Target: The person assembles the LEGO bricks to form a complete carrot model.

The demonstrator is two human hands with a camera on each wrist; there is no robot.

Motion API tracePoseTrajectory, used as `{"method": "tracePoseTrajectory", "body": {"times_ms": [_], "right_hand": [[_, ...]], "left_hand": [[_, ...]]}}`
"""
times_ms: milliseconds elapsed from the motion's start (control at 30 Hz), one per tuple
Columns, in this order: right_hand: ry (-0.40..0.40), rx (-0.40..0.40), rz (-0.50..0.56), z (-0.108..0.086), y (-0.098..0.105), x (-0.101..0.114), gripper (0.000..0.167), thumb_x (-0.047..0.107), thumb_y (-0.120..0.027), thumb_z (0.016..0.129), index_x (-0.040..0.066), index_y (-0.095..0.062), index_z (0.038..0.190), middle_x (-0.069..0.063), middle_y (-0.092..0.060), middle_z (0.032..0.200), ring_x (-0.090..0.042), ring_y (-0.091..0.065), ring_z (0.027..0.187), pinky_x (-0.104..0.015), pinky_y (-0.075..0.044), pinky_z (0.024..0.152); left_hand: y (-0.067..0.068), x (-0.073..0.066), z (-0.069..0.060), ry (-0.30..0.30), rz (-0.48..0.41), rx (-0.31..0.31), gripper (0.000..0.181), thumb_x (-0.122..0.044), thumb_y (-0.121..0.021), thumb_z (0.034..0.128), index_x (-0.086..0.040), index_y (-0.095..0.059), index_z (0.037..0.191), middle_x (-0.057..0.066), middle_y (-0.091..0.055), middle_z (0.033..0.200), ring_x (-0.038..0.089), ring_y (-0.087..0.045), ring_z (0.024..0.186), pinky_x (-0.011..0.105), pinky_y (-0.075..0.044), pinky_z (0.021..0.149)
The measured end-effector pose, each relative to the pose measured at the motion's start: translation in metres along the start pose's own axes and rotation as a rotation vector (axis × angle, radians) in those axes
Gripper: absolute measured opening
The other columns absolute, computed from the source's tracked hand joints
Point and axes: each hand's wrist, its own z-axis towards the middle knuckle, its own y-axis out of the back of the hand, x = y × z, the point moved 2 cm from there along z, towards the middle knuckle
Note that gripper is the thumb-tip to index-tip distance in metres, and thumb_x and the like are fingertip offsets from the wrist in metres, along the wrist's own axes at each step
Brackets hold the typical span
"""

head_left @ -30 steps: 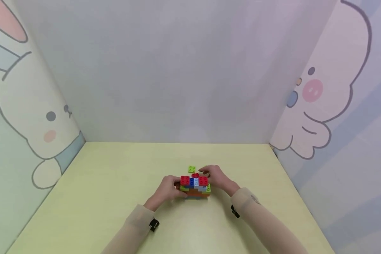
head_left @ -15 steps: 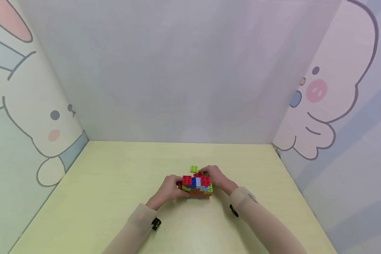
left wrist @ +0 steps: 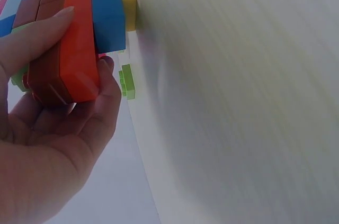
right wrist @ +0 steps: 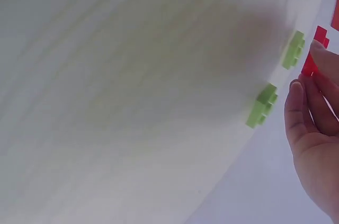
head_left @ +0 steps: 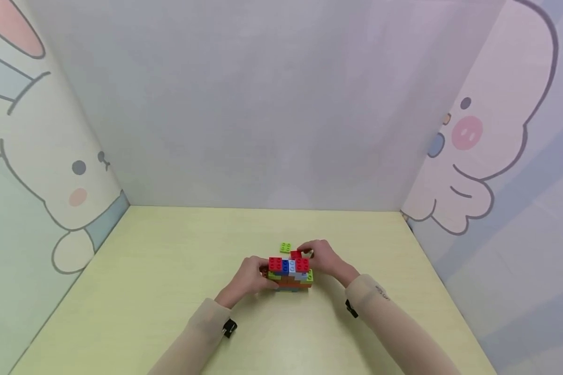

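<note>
My left hand (head_left: 249,276) grips the left end of a built stack of toy building bricks (head_left: 291,281). In the left wrist view, the thumb lies across the brown and orange-red bricks (left wrist: 82,60), with the fingers (left wrist: 108,97) curled round the other side. Red, blue and pale blue bricks top the stack. Just behind it, my right hand (head_left: 326,258) pinches a red brick (head_left: 295,254). The right wrist view shows this red brick (right wrist: 314,52) between thumb and fingers, off the table. Fingers and stack hide parts of each other.
A lime-green brick (head_left: 285,248) lies on the pale yellow table (head_left: 192,245) behind the stack. In the right wrist view, two green bricks (right wrist: 262,106) rest near the hand. Walls with cartoon animals (head_left: 469,133) enclose the back and sides.
My right hand has closed its fingers on the red brick and lifted it a little from behind the stack. The left hand keeps its grip on the stack.
</note>
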Motion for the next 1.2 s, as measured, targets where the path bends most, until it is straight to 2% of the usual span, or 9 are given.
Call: {"method": "tracePoseTrajectory", "body": {"times_ms": [200,467,667,1000,1200], "right_hand": [[0.03,-0.064,0.023,-0.008,0.015,0.008,0.03,0.01,-0.075,0.083,0.008,-0.071,0.112,-0.006,-0.067,0.105,-0.023,-0.06,0.092,-0.03,-0.05,0.073],[0.032,-0.103,0.093,-0.014,0.036,0.02,0.031,0.016,-0.077,0.082,0.009,-0.071,0.111,-0.006,-0.067,0.106,-0.026,-0.061,0.091,-0.029,-0.051,0.072],[0.075,-0.136,0.136,-0.022,0.048,0.033,0.03,0.017,-0.076,0.083,0.01,-0.071,0.111,0.001,-0.067,0.106,-0.023,-0.061,0.094,-0.028,-0.051,0.074],[0.097,-0.095,0.156,-0.037,0.052,0.058,0.03,0.022,-0.076,0.083,0.013,-0.071,0.112,0.005,-0.065,0.104,-0.021,-0.06,0.093,-0.028,-0.051,0.074],[0.195,-0.053,0.141,-0.043,0.049,0.07,0.031,0.023,-0.076,0.084,0.011,-0.07,0.112,0.005,-0.065,0.104,-0.021,-0.059,0.093,-0.031,-0.052,0.075]], "left_hand": [[0.0,-0.002,-0.001,0.003,-0.005,0.0,0.042,-0.014,-0.087,0.0687,-0.01,-0.072,0.108,-0.002,-0.068,0.099,0.017,-0.058,0.09,0.038,-0.049,0.081],[-0.001,-0.002,0.0,0.017,-0.008,0.005,0.044,-0.014,-0.087,0.0693,-0.01,-0.072,0.11,-0.001,-0.068,0.101,0.018,-0.059,0.092,0.041,-0.049,0.084],[-0.001,-0.001,-0.001,0.021,-0.006,-0.001,0.043,-0.014,-0.087,0.0692,-0.01,-0.072,0.11,-0.001,-0.068,0.101,0.018,-0.059,0.092,0.041,-0.049,0.085],[-0.001,-0.001,0.0,-0.005,-0.012,-0.001,0.042,-0.014,-0.087,0.0697,-0.01,-0.072,0.109,-0.001,-0.068,0.101,0.019,-0.061,0.093,0.041,-0.049,0.084],[0.0,-0.001,-0.001,-0.02,0.009,-0.012,0.039,-0.015,-0.087,0.0691,-0.01,-0.073,0.105,-0.002,-0.069,0.096,0.017,-0.061,0.089,0.039,-0.05,0.081]]}}
